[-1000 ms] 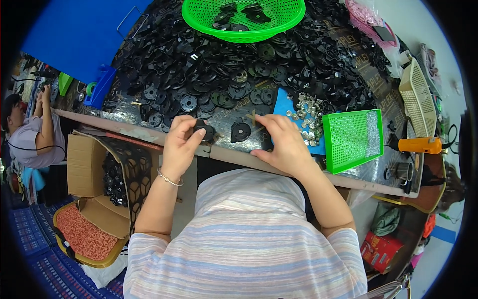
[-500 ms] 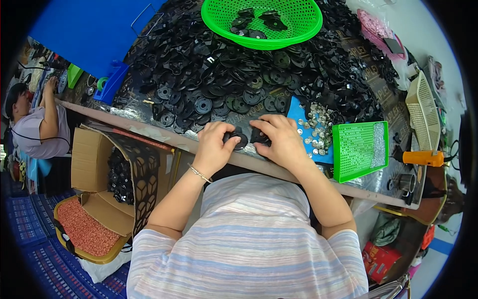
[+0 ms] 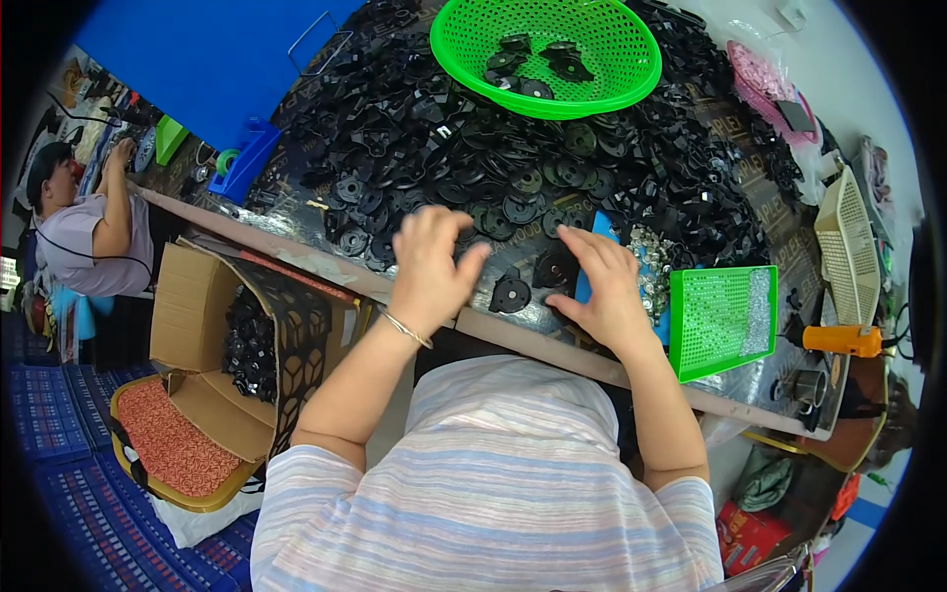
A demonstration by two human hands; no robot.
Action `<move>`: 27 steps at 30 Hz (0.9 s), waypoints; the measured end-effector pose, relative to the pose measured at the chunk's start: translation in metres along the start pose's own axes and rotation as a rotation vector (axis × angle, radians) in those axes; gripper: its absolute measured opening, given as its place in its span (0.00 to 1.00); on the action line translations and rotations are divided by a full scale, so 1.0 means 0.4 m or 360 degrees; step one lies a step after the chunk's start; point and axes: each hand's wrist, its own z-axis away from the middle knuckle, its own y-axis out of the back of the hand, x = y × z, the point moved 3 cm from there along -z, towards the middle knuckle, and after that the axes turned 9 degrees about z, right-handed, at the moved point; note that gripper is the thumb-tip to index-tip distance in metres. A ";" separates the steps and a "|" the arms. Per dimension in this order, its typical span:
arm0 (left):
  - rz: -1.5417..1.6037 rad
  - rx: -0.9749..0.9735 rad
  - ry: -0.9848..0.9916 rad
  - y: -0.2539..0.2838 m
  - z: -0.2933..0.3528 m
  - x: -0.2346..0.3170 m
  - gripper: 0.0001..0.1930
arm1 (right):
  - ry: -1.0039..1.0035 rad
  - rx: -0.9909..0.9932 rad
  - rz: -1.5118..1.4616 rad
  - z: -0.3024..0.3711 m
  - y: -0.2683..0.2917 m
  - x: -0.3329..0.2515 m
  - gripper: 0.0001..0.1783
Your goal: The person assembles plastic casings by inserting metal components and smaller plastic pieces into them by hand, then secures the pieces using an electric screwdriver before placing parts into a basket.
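Hands (image 3: 429,274) spread apart, round black part (image 3: 510,293) between

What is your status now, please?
Left hand open, empty. Right hand open beside black part. Black disc lying between hands. Green tray right of right hand.

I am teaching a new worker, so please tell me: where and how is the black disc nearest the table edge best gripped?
Grip the black disc by its near and far rim, probably best from above and left: it lies flat, and another black part sits close on its right.
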 end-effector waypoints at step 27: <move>0.1888 -0.0823 0.1017 -0.038 -0.009 0.097 0.16 | -0.0559 -0.0010 0.0227 0.092 -0.006 0.114 0.07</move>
